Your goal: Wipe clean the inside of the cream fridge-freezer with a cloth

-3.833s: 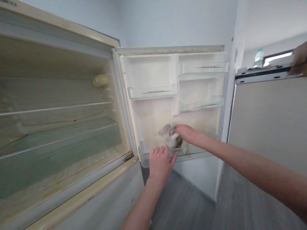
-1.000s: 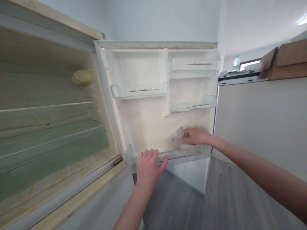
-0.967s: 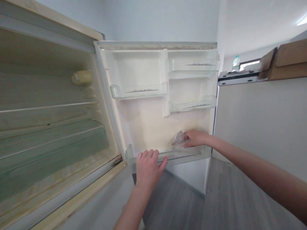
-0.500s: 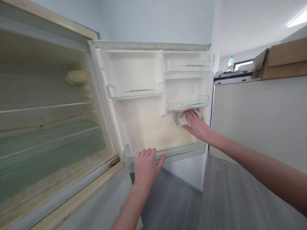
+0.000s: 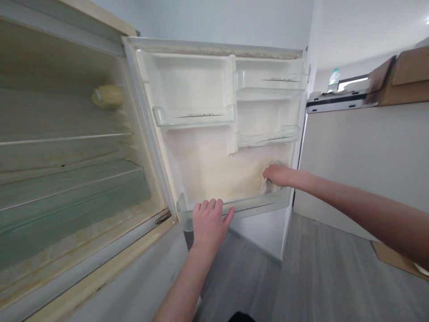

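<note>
The fridge door [image 5: 208,165] stands wide, its inner side facing me, with clear plastic door shelves on it. My left hand [image 5: 209,223] has its fingers hooked over the front rim of the bottom door shelf [image 5: 250,207]. Farther right, my right hand [image 5: 278,174] grips a crumpled pale cloth [image 5: 267,185] against the inner door panel, just above the right end of that shelf. Part of the cloth is hidden by the hand. Yellowish stains show on the panel beside it.
At left is the fridge interior [image 5: 60,112] with glass shelves, a stained floor and a yellowed lamp cover [image 5: 107,96]. A cardboard box [image 5: 409,80] and a plastic bottle [image 5: 334,80] stand on a white cabinet [image 5: 351,161]. Flat cardboard [image 5: 395,259] lies on the grey floor.
My right hand has moved the cloth down from beneath the middle right shelf to near the bottom shelf. My left hand keeps its hold on the shelf rim; the view has shifted slightly.
</note>
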Action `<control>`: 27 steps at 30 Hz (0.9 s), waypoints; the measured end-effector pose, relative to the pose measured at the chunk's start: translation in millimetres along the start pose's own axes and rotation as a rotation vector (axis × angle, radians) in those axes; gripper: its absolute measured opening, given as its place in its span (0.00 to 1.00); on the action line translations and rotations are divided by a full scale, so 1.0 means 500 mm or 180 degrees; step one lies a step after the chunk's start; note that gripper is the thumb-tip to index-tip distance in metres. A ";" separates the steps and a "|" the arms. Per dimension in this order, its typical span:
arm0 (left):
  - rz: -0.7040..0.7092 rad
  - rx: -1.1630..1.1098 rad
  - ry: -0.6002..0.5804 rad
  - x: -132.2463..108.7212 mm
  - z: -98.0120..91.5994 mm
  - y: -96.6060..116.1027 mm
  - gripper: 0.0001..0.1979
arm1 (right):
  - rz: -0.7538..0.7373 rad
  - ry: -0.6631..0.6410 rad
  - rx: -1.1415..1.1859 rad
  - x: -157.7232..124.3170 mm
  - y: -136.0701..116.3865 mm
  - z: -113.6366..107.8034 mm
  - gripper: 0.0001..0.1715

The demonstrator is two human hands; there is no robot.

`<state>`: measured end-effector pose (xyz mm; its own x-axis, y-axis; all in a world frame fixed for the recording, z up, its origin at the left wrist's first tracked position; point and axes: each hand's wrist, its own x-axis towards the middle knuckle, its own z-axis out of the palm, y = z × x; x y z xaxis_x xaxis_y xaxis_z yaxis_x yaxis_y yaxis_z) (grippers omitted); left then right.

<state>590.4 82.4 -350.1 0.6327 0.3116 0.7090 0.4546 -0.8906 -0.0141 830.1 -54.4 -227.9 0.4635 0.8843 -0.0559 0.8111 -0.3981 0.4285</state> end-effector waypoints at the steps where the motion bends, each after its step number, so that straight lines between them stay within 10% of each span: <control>1: -0.0009 -0.0002 -0.0003 0.001 0.001 0.001 0.18 | -0.0006 -0.0096 -0.0022 0.009 -0.004 -0.007 0.16; 11: -0.0028 -0.0166 0.0029 -0.004 -0.001 0.001 0.16 | -0.0278 -0.1501 0.1811 0.072 -0.079 0.003 0.23; 20: -0.0063 -0.0435 0.0134 -0.002 0.010 0.003 0.16 | -0.1418 -0.1081 0.2026 0.179 -0.302 -0.080 0.23; 27: 0.0052 -0.0403 0.0187 -0.003 0.017 -0.001 0.21 | -0.1427 -0.1447 0.3777 0.187 -0.341 -0.057 0.15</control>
<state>594.5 85.4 -357.3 0.5997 0.2802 0.7496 0.3594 -0.9312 0.0606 724.9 103.2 -280.4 -0.0322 0.9263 -0.3753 0.6323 -0.2719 -0.7255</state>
